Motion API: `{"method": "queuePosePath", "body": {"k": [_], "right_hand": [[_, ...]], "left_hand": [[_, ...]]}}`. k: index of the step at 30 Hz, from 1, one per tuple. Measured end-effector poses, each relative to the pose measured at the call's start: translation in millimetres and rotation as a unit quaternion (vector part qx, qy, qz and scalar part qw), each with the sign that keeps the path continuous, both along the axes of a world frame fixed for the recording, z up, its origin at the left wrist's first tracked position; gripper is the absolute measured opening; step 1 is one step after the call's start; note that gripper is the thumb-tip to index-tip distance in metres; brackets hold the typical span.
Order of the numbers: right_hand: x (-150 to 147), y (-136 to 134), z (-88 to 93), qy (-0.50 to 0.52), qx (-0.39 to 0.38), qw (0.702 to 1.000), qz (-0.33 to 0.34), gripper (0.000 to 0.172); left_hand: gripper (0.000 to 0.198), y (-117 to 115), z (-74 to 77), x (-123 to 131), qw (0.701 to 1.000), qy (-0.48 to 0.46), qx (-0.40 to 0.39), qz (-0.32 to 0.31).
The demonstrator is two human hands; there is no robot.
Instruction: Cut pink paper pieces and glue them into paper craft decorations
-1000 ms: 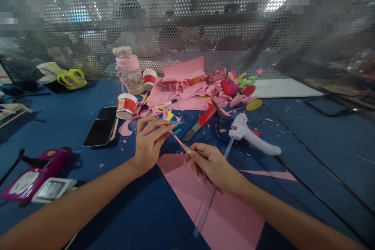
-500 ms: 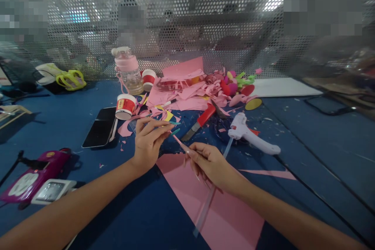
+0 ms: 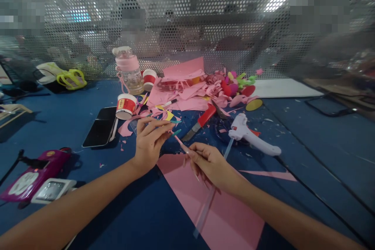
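The left hand (image 3: pixel 148 144) is pinching the far end of a slim pink strip (image 3: pixel 179 140) with its fingertips close together, while the right hand (image 3: pixel 209 164) is holding the near end between thumb and forefinger, its other fingers curling loosely underneath. The strip is slanting between the hands, the left grip sitting toward ten o'clock and the right toward four. Working it well is calling, I judge, for light, matching pinches, as a hard squeeze would be risking a crease, and for keeping the strip straight between them. The wrists should be staying clear of the red-handled knife (image 3: pixel 200 123), which is lying at two o'clock, and of the hot-glue gun (image 3: pixel 254 140) at three, whose clear glue stick (image 3: pixel 205 211) is running below the right hand and over a pink sheet (image 3: pixel 234 222) at five. The fingertips are covering both ends of the strip, so whether it is rolled or merely folded is not showing; it may be paper or thin foam. The right palm is hiding part of the glue stick, and the sheet's lower edge is running out of view.
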State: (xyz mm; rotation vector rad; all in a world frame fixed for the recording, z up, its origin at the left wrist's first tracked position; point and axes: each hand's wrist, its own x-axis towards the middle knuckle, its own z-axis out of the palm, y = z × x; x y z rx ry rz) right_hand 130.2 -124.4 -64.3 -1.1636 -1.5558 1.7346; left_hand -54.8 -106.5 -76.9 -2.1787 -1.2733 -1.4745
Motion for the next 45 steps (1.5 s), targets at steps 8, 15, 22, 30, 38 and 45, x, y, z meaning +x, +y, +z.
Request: {"method": "queuePosePath", "body": {"k": [8,15,22,30,38,45], "right_hand": [[1,1,-6.1,-0.019,0.05,0.998,0.016,0.026],[0,0,-1.9,-0.032,0.053,0.998,0.017,0.026],[1,1,-5.3,-0.022,0.057,0.998,0.017,0.025],[3,3,-6.4,-0.01,0.06,0.998,0.026,0.034],[12,11,3.2,-0.018,0.129,0.991,0.02,0.034],[18,15,4.2,-0.073,0.181,0.981,-0.017,0.032]], "left_hand": [[0.027,-2,1.0,1,0.999,-0.037,-0.002,0.009],[0.021,-2,-0.2,0,1.0,-0.026,0.005,-0.009],[0.026,-2,-0.1,0,0.999,-0.039,0.003,-0.014],[0.021,2,-5.9,-1,0.974,-0.214,-0.072,-0.021],[0.028,1,-3.2,2,0.943,-0.274,-0.186,-0.037],[0.03,-4,-4.2,1,0.952,-0.253,-0.164,-0.048]]}}
